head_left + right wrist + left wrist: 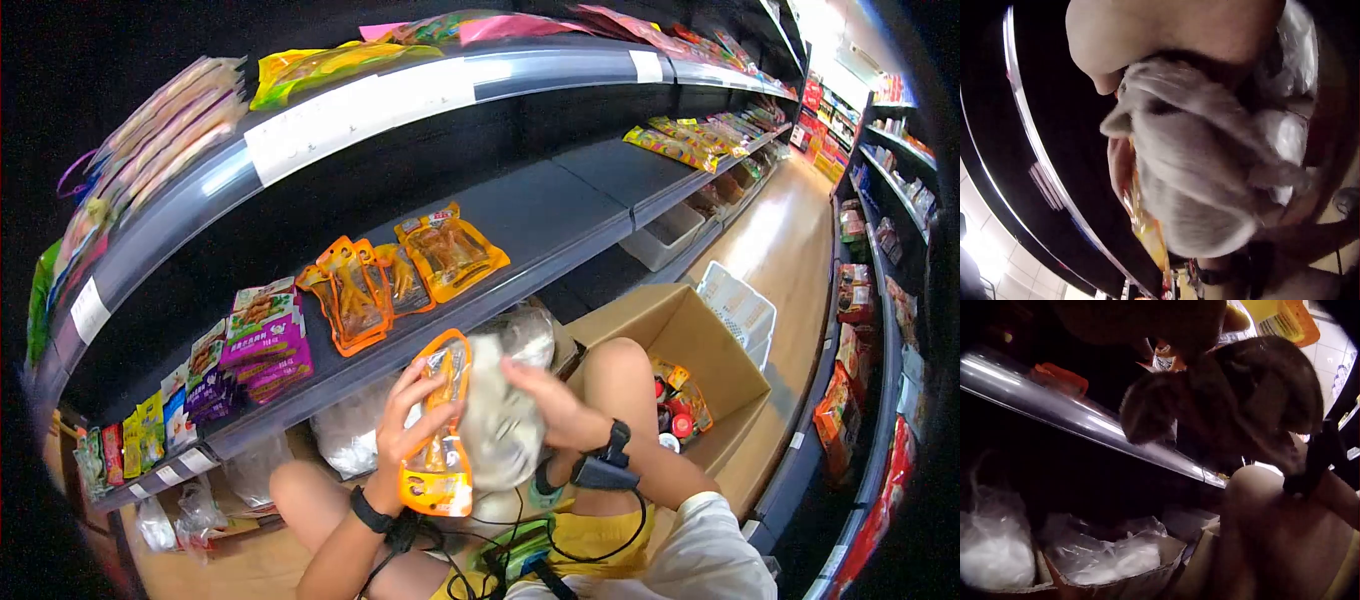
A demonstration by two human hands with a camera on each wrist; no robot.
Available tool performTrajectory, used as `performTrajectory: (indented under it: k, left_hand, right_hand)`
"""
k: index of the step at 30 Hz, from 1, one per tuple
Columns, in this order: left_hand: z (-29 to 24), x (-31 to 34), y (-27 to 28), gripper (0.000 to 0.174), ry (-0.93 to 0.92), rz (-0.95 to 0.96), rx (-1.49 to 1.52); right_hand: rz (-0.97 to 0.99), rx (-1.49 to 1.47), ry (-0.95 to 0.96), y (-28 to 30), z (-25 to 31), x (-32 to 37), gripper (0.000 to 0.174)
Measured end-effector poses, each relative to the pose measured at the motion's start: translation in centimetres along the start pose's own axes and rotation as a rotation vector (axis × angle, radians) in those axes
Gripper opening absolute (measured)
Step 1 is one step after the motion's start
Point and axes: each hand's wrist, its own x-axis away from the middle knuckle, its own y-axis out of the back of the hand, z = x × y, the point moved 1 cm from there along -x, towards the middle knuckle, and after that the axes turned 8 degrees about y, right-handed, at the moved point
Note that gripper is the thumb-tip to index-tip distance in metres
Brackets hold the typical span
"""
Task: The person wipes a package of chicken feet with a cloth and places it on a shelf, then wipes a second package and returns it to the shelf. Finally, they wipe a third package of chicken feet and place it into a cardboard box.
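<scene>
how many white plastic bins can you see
2: a white perforated plastic bin just beyond the open brown cardboard box, and a plain whitish plastic bin low beneath the dark grey shelf. More may be hidden.

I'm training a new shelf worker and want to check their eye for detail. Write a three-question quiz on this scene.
1. What does the left hand hold? a) a bottle b) an orange-edged packet c) a basket
2. True or false: the right hand grips a pale cloth.
3. Fill in: the open box beside the person's right knee is made of ___.

Key: 1 b; 2 true; 3 cardboard.
</scene>
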Motion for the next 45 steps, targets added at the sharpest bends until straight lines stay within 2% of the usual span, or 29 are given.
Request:
performTrajectory:
  k: [2,3,6,7,10,11,14,15,18,19,22,23,26,27,30,34,36,37,38,40,41,42,44,45]
  left_hand:
    - [-0.8,-0.4,-0.5,0.039,0.02,0.072,-0.027]
    - [-0.6,-0.5,-0.7,0.048,0.013,0.1,-0.021]
    - [-1.2,-1.3,-0.5,0.048,0.084,0.157,0.005]
    - [-0.1,-1.1,-0.7,0.05,0.08,0.248,-0.031]
    - [0.2,-0.7,-1.8,0.052,0.05,0.349,-0.046]
    - [0.2,-0.5,-2.0,0.053,0.005,0.377,-0.062]
    - [-0.9,-0.1,-2.6,0.046,0.171,0.205,0.156]
    - [-0.8,-0.2,-2.5,0.04,0.216,0.119,0.136]
    - [1.1,1.0,-3.1,0.035,0.626,0.242,0.578]
    - [0.7,1.2,-3.2,0.035,0.973,0.359,0.799]
    - [0.2,2.4,-5.0,0.043,0.907,0.345,0.9]
    - [0.8,2.8,-5.6,0.046,0.918,0.307,0.914]
    - [1.0,2.4,-4.6,0.041,0.878,0.313,0.886]
    - [0.1,1.6,-3.9,0.039,0.92,0.288,0.859]
    - [1.0,1.5,-3.4,0.038,0.954,0.228,0.857]
    - [1.1,1.2,-3.1,0.03,0.942,0.046,0.923]
    - [1.5,1.0,-3.1,0.025,0.918,-0.108,0.842]
    - [1.5,0.6,-2.8,0.024,0.944,-0.116,0.888]
    - [1.7,0.5,-2.5,0.023,0.969,-0.124,0.933]
    - [2.5,0.9,-2.7,0.025,0.821,0.022,0.7]
    - [2.7,1.0,-3.0,0.027,0.744,0.091,0.585]
    - [1.0,0.5,-2.2,0.037,0.693,0.249,0.487]
    - [0.5,0.4,-2.6,0.049,0.117,0.109,0.055]
    - [0.9,1.1,-3.0,0.056,0.292,0.27,0.381]
  right_hand:
    - [0.187,-0.119,-0.056,-1.0,-2.4,-0.1,0.049]
    - [0.132,-0.113,-0.025,-1.5,-2.7,0.0,0.049]
    - [0.239,-0.224,0.014,-1.6,-0.8,0.4,0.05]
    - [0.218,-0.123,0.099,-1.1,-0.7,0.0,0.054]
    - [0.073,0.126,0.231,-0.5,-0.6,-0.3,0.055]
    - [0.052,0.129,0.24,-0.6,-0.5,-0.1,0.054]
    - [-0.038,0.119,0.308,-0.2,0.1,-0.1,0.056]
    - [-0.048,0.155,0.374,0.4,0.3,-0.5,0.055]
    - [-0.112,0.325,0.607,0.6,0.8,-0.9,0.054]
    - [-0.152,0.525,0.691,0.0,1.0,-0.4,0.055]
    - [-0.131,0.665,0.7,-0.2,-0.5,-0.3,0.059]
    - [-0.103,0.763,0.649,-0.3,-0.7,0.0,0.064]
    - [0.009,0.771,0.654,-0.8,-0.8,0.0,0.066]
    - [0.067,0.796,0.646,-1.0,-0.2,0.4,0.068]
    - [0.2,0.444,0.478,-0.4,-0.3,0.1,0.069]
    - [0.117,0.712,0.636,0.0,-1.2,-0.6,0.059]
    - [0.039,0.751,0.553,-0.1,-1.0,0.0,0.053]
    - [0.0,0.769,0.512,-0.1,-0.9,0.2,0.051]
    - [0.014,0.931,0.641,0.0,-0.9,0.4,0.046]
    - [0.051,1.257,0.901,0.2,-1.0,1.1,0.038]
    - [0.111,1.272,1.048,0.1,-1.5,0.8,0.038]
    - [0.132,1.371,1.102,-0.8,-1.2,0.9,0.038]
    - [0.165,1.567,1.201,-3.0,-0.2,1.5,0.037]
    - [0.128,1.58,1.196,-3.3,-0.2,1.3,0.037]
